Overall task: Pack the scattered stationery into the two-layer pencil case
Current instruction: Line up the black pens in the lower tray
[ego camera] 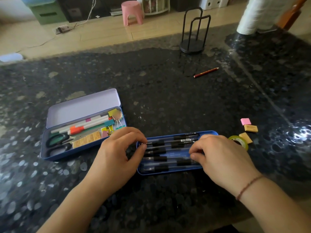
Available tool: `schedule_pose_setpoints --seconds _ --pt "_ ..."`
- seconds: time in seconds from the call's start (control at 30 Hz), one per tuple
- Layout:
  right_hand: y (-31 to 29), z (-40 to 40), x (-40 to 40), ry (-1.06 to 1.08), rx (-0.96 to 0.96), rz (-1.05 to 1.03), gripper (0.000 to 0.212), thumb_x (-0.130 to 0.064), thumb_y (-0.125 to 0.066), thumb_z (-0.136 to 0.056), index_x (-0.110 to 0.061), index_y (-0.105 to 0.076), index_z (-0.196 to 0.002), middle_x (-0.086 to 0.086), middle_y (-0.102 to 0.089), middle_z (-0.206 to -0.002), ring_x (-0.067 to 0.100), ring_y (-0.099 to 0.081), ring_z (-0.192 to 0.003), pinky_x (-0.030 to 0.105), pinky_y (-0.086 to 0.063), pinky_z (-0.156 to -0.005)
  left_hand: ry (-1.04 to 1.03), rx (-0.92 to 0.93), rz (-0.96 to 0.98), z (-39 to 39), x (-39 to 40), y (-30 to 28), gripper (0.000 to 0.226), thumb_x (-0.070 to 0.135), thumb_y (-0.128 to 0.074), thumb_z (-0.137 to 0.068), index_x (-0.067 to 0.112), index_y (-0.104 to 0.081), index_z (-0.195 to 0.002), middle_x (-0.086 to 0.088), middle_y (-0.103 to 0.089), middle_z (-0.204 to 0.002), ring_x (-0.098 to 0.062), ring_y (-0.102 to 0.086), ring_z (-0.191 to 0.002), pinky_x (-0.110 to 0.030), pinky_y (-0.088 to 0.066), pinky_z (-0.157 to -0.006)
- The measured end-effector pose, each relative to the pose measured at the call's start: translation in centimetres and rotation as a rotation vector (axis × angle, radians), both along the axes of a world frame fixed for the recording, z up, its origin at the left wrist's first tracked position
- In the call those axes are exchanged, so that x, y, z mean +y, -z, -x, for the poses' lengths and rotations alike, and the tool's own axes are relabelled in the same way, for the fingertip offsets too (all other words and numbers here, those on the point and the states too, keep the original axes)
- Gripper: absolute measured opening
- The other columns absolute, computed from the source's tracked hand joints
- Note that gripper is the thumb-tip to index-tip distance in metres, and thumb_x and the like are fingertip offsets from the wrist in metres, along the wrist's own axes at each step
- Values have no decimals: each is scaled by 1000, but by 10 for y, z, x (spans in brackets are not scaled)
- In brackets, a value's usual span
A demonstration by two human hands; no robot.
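Blue metal is under both my hands: the inner tray [170, 172] of the pencil case lies on the dark counter [168, 98] just before me, its long axis running left to right. My left hand [117, 155] is at its left end, fingers and thumb curled round the rim — this grip pinches the tray. My right hand [218, 157] is over the right half, fingers bent down onto the black pens [168, 148] that lie lengthwise inside; whether it pinches one pen or only presses them I cannot tell.

The open case [80, 132], with lilac lid folded back, sits to the left and a little farther away, nearest my left hand. Its bottom layer holds scissors [57, 142], markers, clips and erasers.

I judge the next move is to carry the tray left and set it parallel into the case. But loose things are not yet packed: a red pencil [206, 72] far ahead on the right, and tape [239, 140] and erasers [249, 128] beside my right hand.
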State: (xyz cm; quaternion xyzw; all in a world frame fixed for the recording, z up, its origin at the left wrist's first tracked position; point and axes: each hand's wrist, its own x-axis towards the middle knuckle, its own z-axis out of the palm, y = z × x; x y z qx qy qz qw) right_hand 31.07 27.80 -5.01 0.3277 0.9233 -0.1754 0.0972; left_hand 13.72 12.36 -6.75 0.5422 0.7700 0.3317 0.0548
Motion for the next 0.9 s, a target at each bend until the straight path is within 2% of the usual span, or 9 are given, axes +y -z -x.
schedule_pose_setpoints --seconds 0.07,0.17,0.27,0.4,0.63,0.83,0.9 --pt "1 1 0 -17 -23 5 11 -35 -50 -94 -35 -59 -101 -12 -54 -100 7 -56 -86 17 -38 -56 5 22 0 -1 1 0 7 13 -69 -83 17 -69 -89 10 -62 -97 -3 -59 -92 -17 -47 -81" --pt "-1 1 -2 -20 -13 -2 6 -36 -49 -95 -36 -55 -96 -12 -53 -98 6 -55 -84 18 -38 -57 6 48 22 -1 0 1 14 8 -71 -79 17 -70 -90 10 -61 -97 -4 -58 -92 -18 -47 -82" --pt "-3 -1 -5 -23 -5 -24 8 -38 -48 -95 -35 -55 -98 -12 -56 -99 7 -56 -86 19 -39 -58 78 88 76 1 -3 2 11 15 -72 -79 22 -71 -87 11 -59 -91 -6 -57 -85 -17 -47 -77" --pt "-3 0 -9 -12 31 -40 9 -38 -49 -94 -36 -56 -99 -12 -58 -97 6 -56 -85 23 -49 -68 193 132 204 4 -2 5 12 27 -74 -78 27 -72 -90 13 -57 -83 -4 -52 -78 -18 -47 -67" --pt "-3 2 -9 7 51 -43 10 -36 -51 -94 -36 -58 -101 -13 -59 -99 6 -56 -85 20 -41 -60 182 124 226 6 1 5 16 27 -76 -75 27 -73 -91 14 -56 -80 -5 -52 -74 -20 -48 -63" --pt "-6 -2 -8 25 126 -86 10 -41 -49 -93 -37 -58 -95 -15 -59 -94 3 -53 -81 16 -32 -52 180 91 217 3 0 1 11 30 -69 -78 28 -69 -89 15 -54 -85 -6 -53 -80 -25 -51 -68" --pt "-6 -5 -4 70 207 -119 10 -41 -51 -91 -37 -60 -91 -16 -60 -89 2 -54 -77 17 -38 -54 166 66 194 5 -1 -3 9 32 -65 -81 29 -66 -90 16 -53 -89 -6 -54 -84 -22 -50 -73"
